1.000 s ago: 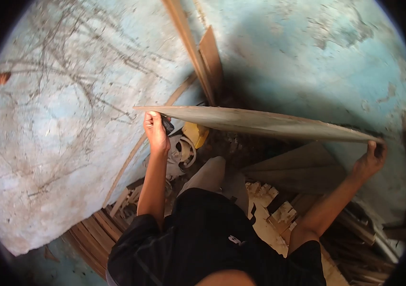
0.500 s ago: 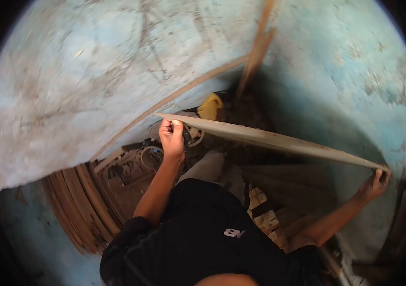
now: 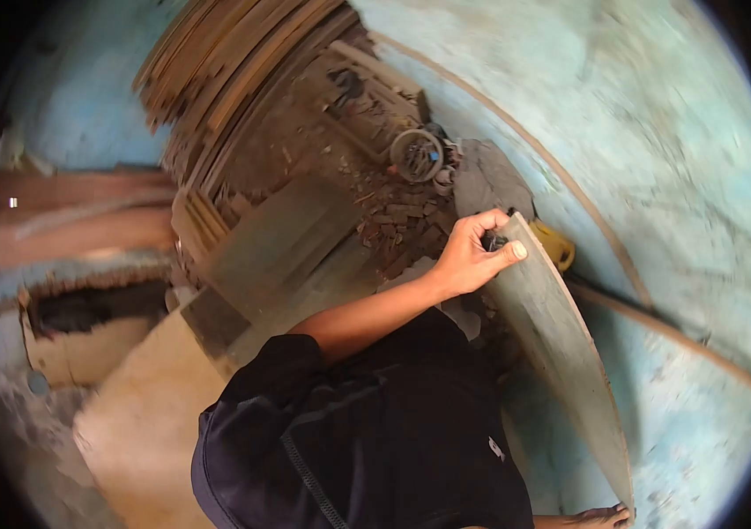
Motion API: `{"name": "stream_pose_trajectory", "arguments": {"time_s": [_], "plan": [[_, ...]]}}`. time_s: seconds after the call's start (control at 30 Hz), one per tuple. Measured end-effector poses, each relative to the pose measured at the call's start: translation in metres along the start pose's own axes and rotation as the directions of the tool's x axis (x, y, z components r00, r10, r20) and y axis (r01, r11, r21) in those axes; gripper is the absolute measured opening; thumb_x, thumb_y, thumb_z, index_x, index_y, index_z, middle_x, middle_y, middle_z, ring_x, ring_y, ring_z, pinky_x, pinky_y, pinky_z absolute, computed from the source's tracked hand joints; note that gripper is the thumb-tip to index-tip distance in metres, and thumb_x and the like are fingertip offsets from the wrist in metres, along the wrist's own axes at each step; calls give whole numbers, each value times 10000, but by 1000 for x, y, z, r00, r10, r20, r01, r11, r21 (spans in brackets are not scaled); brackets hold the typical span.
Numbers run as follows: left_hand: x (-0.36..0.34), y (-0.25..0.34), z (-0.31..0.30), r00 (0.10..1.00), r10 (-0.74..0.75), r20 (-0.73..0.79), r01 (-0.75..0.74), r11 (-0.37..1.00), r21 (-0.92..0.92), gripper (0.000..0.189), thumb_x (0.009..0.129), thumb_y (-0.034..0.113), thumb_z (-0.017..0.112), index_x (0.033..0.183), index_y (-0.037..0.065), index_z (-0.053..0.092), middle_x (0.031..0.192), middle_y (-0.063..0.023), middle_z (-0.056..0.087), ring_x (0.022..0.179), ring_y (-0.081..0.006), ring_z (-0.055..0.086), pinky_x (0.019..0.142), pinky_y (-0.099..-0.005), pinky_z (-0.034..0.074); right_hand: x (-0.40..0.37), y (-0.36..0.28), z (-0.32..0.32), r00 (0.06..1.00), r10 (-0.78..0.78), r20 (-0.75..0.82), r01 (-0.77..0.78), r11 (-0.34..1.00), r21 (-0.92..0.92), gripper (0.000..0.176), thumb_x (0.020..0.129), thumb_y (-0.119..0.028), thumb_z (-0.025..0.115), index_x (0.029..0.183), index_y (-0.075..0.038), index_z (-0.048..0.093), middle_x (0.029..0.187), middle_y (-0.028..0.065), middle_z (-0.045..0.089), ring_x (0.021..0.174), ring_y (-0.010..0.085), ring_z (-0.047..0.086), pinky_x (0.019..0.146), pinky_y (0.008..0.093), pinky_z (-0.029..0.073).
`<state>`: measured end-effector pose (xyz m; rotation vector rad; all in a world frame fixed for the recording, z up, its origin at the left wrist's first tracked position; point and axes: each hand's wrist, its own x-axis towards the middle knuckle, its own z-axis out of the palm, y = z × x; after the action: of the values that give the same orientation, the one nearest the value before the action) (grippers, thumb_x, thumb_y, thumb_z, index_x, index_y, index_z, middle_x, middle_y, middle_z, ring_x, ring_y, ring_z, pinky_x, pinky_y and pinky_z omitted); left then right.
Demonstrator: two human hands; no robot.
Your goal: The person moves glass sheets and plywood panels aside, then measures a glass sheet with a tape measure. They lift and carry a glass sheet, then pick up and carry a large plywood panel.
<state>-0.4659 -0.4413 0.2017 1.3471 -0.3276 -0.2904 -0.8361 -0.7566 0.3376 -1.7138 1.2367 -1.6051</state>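
A thin, wide wooden board [image 3: 561,344] stands on edge at my front right, its narrow top edge facing me. My left hand [image 3: 472,256] is closed on its far corner, thumb on the near face and fingers curled behind. At the bottom edge of the view, my right hand [image 3: 606,515] grips the opposite end; only part of that hand shows. Just beyond the left hand, a yellow object [image 3: 554,245] is partly hidden by the board.
Long wooden strips [image 3: 234,66] are stacked at the upper left. A round bucket [image 3: 417,156] sits among scraps and rubble on the floor. A pale panel [image 3: 151,423] lies at lower left, near a box-like piece with a dark opening [image 3: 85,309]. A blue wall [image 3: 693,150] rises at right.
My view has swung left, bringing the strip stack to the top and the pale panel into sight. The board, held at both ends, now runs down the right side instead of across.
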Motion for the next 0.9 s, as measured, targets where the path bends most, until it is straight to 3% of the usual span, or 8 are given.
{"name": "stream_pose_trajectory", "arguments": {"time_s": [0.23,0.4,0.47,0.53,0.6,0.63,0.7,0.9], "plan": [[1,43,-113,972,43,-232,-43,999,6,314,930,317,786,918,34,650,839,34,630,823,-45,538,751,-260,468,-34,-60,88,962,-157,223,127,982,141,115,946,-151,631,873,-61,625,789,28,538,720,163,503,676,332,425],[3,73,-171,915,91,-393,-66,995,76,371,912,369,799,871,38,636,792,57,549,770,-48,483,684,-260,430,-67,-108,163,956,-98,276,-2,940,341,96,949,-146,667,959,-52,652,761,30,554,674,155,515,642,284,422],[5,76,-197,881,178,-438,-103,976,189,412,901,432,800,872,46,660,774,50,572,753,-45,500,666,-250,432,-58,-87,184,939,-164,303,72,953,293,179,1001,-233,604,944,-72,658,727,35,559,632,153,511,704,389,450],[3,99,-212,865,100,-491,-36,990,139,440,899,469,792,876,45,678,768,40,597,731,-52,515,641,-250,437,15,22,180,883,-158,441,-44,910,413,313,982,-245,721,982,53,626,897,101,623,827,184,589,747,338,500],[8,119,-228,832,218,-510,-108,966,236,457,903,492,780,895,45,687,759,32,603,682,-46,506,587,-259,427,0,7,214,878,-203,434,-59,853,519,332,949,-222,770,997,61,603,861,79,608,756,162,548,699,318,446],[4,140,-234,848,117,-517,8,972,233,430,921,490,764,901,71,667,840,38,626,781,-48,518,710,-239,429,-7,-5,228,875,-209,437,-65,844,533,332,949,-222,770,997,61,603,861,79,608,756,162,548,699,318,446],[5,157,-251,822,138,-553,6,968,251,443,920,503,759,895,70,667,834,40,621,779,-48,514,711,-236,425,-20,-32,249,897,-131,422,-123,842,525,382,922,-215,804,1050,74,589,853,73,609,725,153,531,715,295,445],[16,196,-322,742,270,-613,-94,948,304,460,925,520,745,873,68,673,791,45,595,758,-50,497,678,-231,399,-47,-107,316,900,-187,393,-110,777,620,571,887,-257,843,1182,118,530,829,69,606,720,141,521,785,278,459]]}}
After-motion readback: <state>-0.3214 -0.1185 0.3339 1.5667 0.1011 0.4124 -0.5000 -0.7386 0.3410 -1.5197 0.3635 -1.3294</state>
